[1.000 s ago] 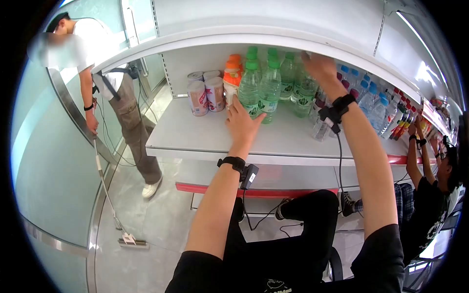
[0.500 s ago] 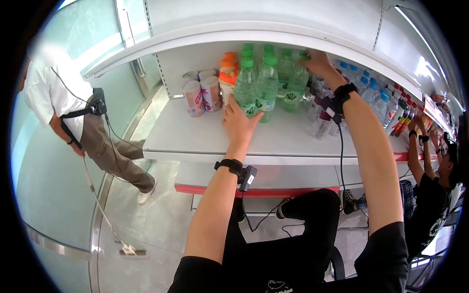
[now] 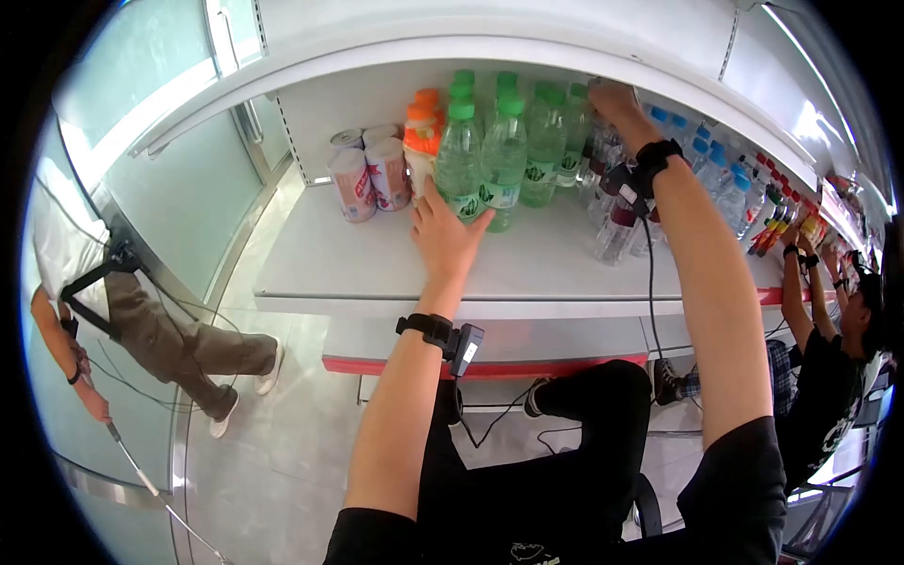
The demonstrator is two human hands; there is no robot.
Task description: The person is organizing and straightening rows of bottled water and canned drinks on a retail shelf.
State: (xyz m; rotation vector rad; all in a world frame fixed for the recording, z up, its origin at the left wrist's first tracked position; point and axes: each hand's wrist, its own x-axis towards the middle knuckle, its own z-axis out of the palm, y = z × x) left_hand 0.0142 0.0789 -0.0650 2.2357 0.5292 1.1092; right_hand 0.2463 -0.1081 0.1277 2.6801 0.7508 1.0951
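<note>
Green-capped bottles [image 3: 485, 151] are packed tight on the shelf [image 3: 377, 273], upper centre. The front one is touched by the left hand [image 3: 441, 240], fingers [image 3: 428, 202] spread wide. The grip of the right hand [image 3: 614, 99] further back can't be told. One nudge and the row could get toppled.

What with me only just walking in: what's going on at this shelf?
A person faces a white shelf of drinks. Their left hand rests open against the front green-capped water bottles; their right hand reaches up to bottle tops further back, grip unclear. Pink cans stand at the left. Another person on the right reaches to the same shelf.
</note>
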